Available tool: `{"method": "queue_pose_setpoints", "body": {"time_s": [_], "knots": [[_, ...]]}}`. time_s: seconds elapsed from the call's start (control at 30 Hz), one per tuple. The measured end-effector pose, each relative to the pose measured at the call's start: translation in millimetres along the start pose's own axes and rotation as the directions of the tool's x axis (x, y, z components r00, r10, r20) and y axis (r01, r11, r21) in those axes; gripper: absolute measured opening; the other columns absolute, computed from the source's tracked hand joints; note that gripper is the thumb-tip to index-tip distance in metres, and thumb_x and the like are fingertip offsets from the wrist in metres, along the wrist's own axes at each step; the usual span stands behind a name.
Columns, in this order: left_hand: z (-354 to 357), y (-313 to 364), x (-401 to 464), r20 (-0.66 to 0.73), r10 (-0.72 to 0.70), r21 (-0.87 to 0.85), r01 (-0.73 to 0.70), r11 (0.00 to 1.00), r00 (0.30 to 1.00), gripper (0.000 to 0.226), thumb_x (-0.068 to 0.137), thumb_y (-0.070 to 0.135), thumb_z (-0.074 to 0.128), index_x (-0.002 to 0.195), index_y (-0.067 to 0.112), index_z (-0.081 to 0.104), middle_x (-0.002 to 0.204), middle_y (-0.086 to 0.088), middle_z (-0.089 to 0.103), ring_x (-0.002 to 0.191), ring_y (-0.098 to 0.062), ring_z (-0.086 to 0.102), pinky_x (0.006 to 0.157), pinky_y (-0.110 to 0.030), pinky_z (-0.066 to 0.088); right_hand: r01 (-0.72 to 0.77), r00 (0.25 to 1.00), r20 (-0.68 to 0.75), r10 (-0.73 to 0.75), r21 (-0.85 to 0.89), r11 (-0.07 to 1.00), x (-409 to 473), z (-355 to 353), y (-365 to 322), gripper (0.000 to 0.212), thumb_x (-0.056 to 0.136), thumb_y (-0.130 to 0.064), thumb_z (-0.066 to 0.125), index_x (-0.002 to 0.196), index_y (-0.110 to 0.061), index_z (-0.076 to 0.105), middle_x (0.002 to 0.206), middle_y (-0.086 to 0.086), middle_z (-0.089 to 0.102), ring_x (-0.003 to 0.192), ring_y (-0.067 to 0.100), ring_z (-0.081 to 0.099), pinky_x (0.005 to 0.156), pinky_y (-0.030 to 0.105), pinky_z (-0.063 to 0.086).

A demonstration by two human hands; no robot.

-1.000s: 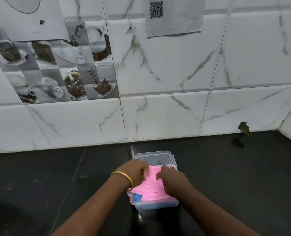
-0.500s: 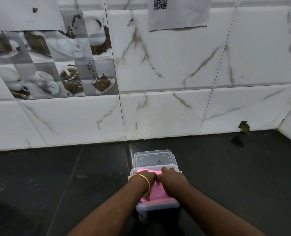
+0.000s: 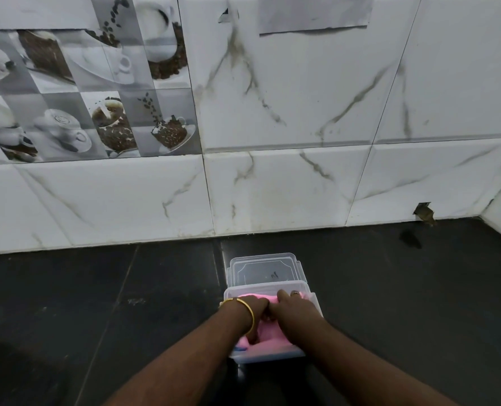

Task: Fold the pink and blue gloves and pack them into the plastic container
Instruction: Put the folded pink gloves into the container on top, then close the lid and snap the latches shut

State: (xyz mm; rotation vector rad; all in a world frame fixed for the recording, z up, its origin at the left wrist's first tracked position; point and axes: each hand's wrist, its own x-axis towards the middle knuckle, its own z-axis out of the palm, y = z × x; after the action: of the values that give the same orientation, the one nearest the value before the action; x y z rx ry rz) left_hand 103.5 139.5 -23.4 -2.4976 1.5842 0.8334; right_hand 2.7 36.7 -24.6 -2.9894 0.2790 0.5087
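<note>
Presently catalogued, two bare hands over one container. Left hand (image 3: 253, 313): set down inside the plastic container (image 3: 268, 354), wrist uppermost, fingers bent downward into the pink glove (image 3: 268, 335); grip is narrow, curled onto the pink material, though the fingertips are buried and how firmly they pinch cannot be told. Gold bangle (image 3: 248, 312) on the left wrist, lying at the container's left rim. Right hand (image 3: 294, 310): beside the left and touching it at the knuckles, fingers bent down on the same pink glove near the far wall of the container; ring visible on one finger; grip likewise narrow and pressed to the glove, with the fingertips hidden. Pink glove: bunched and folded, filling most of the container, showing at the far edge above the knuckles and at the near edge below the hands. Blue glove (image 3: 240, 348): only a small sliver seen at the near left corner, under the pink one. Plastic container: clear, rectangular, standing on the dark bench (image 3: 97, 303) near the person. Lid (image 3: 262, 269): clear, lying flat on the bench just beyond the container, touching or overlapping its far rim. Marbled white tile wall (image 3: 302, 186) rises behind the bench.
</note>
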Motion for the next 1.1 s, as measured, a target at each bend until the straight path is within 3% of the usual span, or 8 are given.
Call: {"method": "queue_pose_setpoints", "body": {"time_s": [0.3,0.4,0.5,0.6,0.73,0.8,0.93,1.1], "knots": [[5,-8,-32,-0.225,0.098,0.102,-0.077,0.992,0.969,0.031,0.086,0.020,0.066,0.116,0.024,0.063,0.120,-0.002,0.064,0.110,-0.022,0.059,0.096,-0.035,0.048,0.020,1.000,-0.021,-0.017,0.104,0.994,-4,-5,18,0.045,0.092,-0.004,0.048,0.127,-0.029,0.059,0.132,0.003,0.052,0.121,0.026,0.055,0.096,0.040,0.048],[-5,-13,-50,-0.492,0.128,-0.025,-0.161,0.987,0.861,0.020,0.089,0.023,0.061,0.108,0.026,0.068,0.110,0.004,0.067,0.103,-0.014,0.058,0.093,-0.029,0.047,0.018,0.989,-0.149,0.021,0.252,0.967,-4,-20,28,0.043,0.087,-0.001,0.054,0.117,-0.031,0.063,0.123,-0.005,0.058,0.109,0.016,0.059,0.093,0.033,0.051],[-17,-35,-41,-0.678,-0.186,-0.397,-0.140,0.907,0.711,0.010,0.090,0.015,0.060,0.095,0.018,0.068,0.097,0.000,0.067,0.090,-0.015,0.059,0.084,-0.030,0.049,0.013,0.923,-0.331,0.196,0.537,0.844,12,-41,50,0.025,0.086,-0.005,0.058,0.101,-0.022,0.068,0.099,-0.003,0.067,0.086,0.012,0.060,0.077,0.027,0.051],[-18,-65,-16,-0.490,-0.577,-0.752,0.019,0.659,0.654,0.016,0.090,0.026,0.063,0.091,0.011,0.068,0.092,-0.007,0.070,0.087,-0.023,0.064,0.080,-0.033,0.050,-0.047,0.842,-0.326,0.429,0.749,0.661,32,-39,75,0.020,0.085,-0.015,0.069,0.104,-0.017,0.066,0.083,-0.004,0.065,0.075,0.012,0.061,0.066,0.023,0.048],[-4,-90,16,-0.147,-0.618,-0.743,0.326,0.585,0.772,0.052,0.096,0.050,0.045,0.082,0.005,0.066,0.087,-0.012,0.070,0.083,-0.029,0.065,0.071,-0.033,0.045,-0.275,0.827,-0.047,0.560,0.835,0.477,63,-10,98,0.048,0.088,-0.027,0.070,0.129,-0.005,0.058,0.117,0.012,0.067,0.105,0.026,0.063,0.090,0.032,0.049],[2,-95,29,-0.089,-0.614,-0.779,0.329,0.533,0.785,0.056,0.097,0.052,0.041,0.079,0.005,0.066,0.086,-0.014,0.068,0.079,-0.028,0.062,0.068,-0.032,0.042,-0.337,0.832,0.061,0.551,0.845,0.416,76,2,102,0.052,0.088,-0.029,0.068,0.131,-0.003,0.055,0.123,0.015,0.063,0.104,0.028,0.062,0.087,0.034,0.048],[5,-97,42,-0.001,-0.655,-0.892,0.296,0.343,0.756,0.062,0.094,0.057,0.044,0.098,0.001,0.070,0.096,-0.016,0.071,0.080,-0.028,0.065,0.074,-0.033,0.049,-0.332,0.862,0.153,0.482,0.891,0.310,88,8,100,0.027,0.086,-0.032,0.071,0.085,-0.007,0.061,0.079,0.010,0.056,0.067,0.019,0.051,0.061,0.030,0.042],[-10,-92,36,0.032,-0.705,-0.967,0.200,0.158,0.709,0.067,0.086,0.067,0.048,0.101,0.004,0.066,0.082,-0.011,0.066,0.065,-0.024,0.061,0.061,-0.028,0.048,-0.220,0.867,0.064,0.494,0.939,0.264,90,-9,97,0.028,0.086,-0.024,0.072,0.084,0.002,0.063,0.084,0.018,0.063,0.073,0.022,0.055,0.067,0.033,0.043]]}}
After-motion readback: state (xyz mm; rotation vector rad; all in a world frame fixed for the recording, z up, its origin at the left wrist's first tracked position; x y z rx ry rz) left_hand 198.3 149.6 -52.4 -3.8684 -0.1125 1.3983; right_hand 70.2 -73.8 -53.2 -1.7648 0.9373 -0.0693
